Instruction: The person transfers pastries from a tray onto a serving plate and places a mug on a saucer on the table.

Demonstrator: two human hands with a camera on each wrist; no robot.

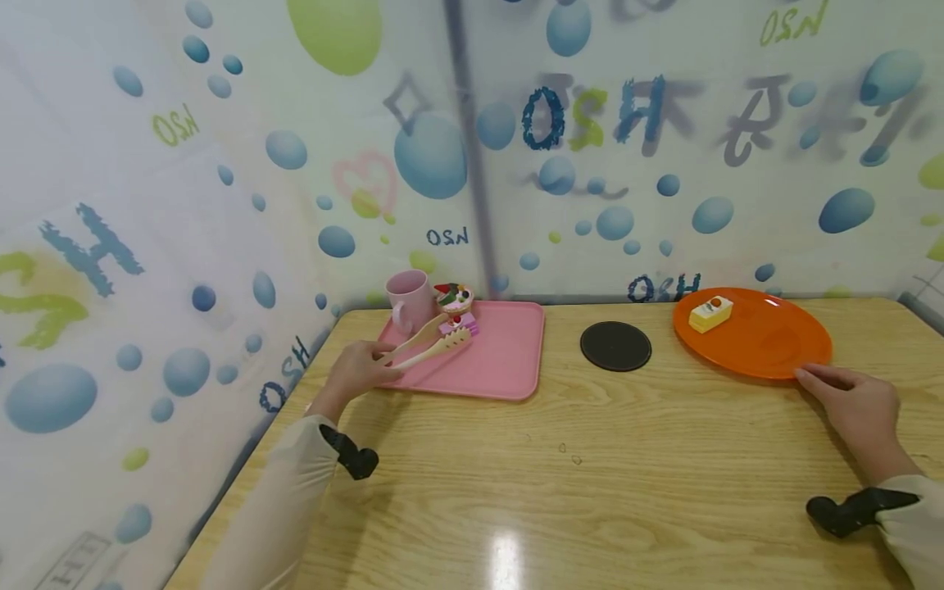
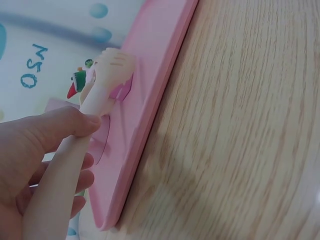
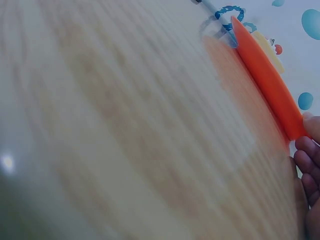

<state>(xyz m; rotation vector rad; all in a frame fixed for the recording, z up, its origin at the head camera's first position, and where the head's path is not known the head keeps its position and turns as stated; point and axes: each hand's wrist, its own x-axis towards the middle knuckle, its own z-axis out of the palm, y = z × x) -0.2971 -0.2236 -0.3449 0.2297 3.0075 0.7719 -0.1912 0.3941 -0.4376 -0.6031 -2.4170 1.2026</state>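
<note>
My left hand [image 1: 359, 370] holds a pair of cream-coloured tongs [image 2: 62, 175], thumb on one arm and fingers curled round the other. The tongs' tips lie on either side of a small purple toy cake slice [image 1: 468, 323] on the pink tray [image 1: 505, 352]. Just behind it on the tray are a toy tart [image 1: 455, 300] with colourful toppings and a pink mug [image 1: 410, 297]. Over on the right, my right hand [image 1: 859, 410] pinches the near right rim of an orange plate [image 1: 770, 336]. A yellow toy cake slice [image 1: 710, 316] sits toward that plate's left side.
Between tray and plate lies a flat black disc [image 1: 615, 346] on the wooden table [image 1: 560, 492]. A patterned curtain [image 1: 590, 205] hangs along the table's back edge and continues down the left side.
</note>
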